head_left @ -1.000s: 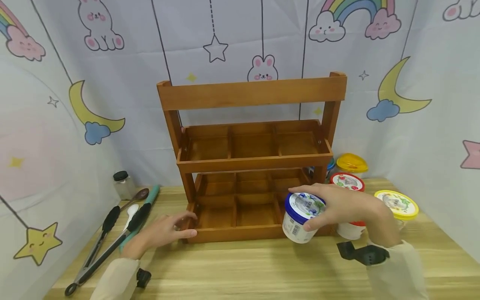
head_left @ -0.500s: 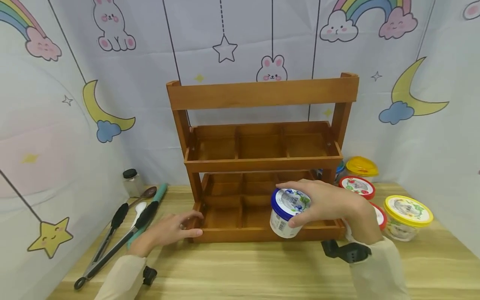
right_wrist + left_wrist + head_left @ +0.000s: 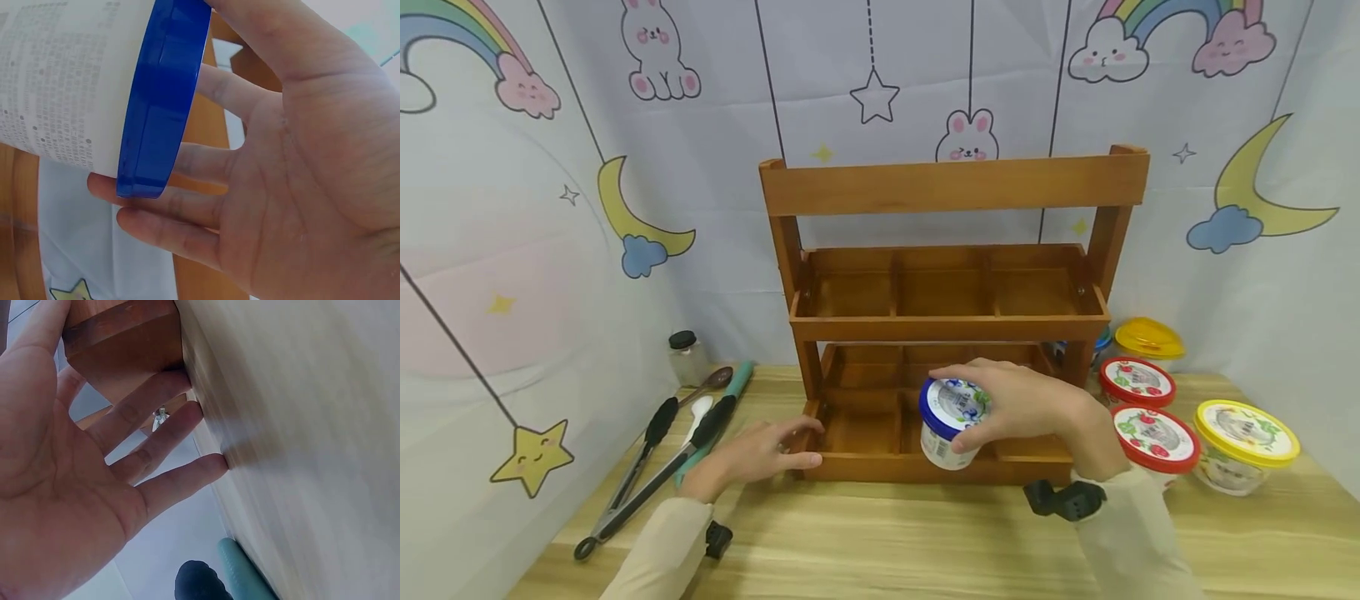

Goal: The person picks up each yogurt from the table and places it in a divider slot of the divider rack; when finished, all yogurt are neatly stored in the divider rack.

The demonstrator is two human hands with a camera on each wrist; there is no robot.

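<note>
My right hand (image 3: 1022,408) grips a white tub (image 3: 942,448) by its blue lid (image 3: 162,100), thumb on one side and fingers on the other. The tub, slightly tilted, is in front of the lower tier of a two-tier wooden rack (image 3: 955,185); whether it touches the rack cannot be told. At the rack's lower left corner is my left hand (image 3: 760,454). In the left wrist view, the fingers (image 3: 181,484) of that hand are spread and nearly straight beside the rack's corner (image 3: 134,350), their tips close to the tabletop.
Right of the rack stand two red-lidded tubs (image 3: 1156,437), a yellow-lidded tub (image 3: 1247,433) and a container with a domed yellow lid (image 3: 1150,337). To the left lie black-tipped tongs (image 3: 640,492), spoons (image 3: 718,377) and a teal-handled utensil (image 3: 740,383), near a black-capped jar (image 3: 688,358).
My right hand has carried the blue-lidded tub leftward along the rack's front. The head view has turned right. My left hand stays at the rack's corner.
</note>
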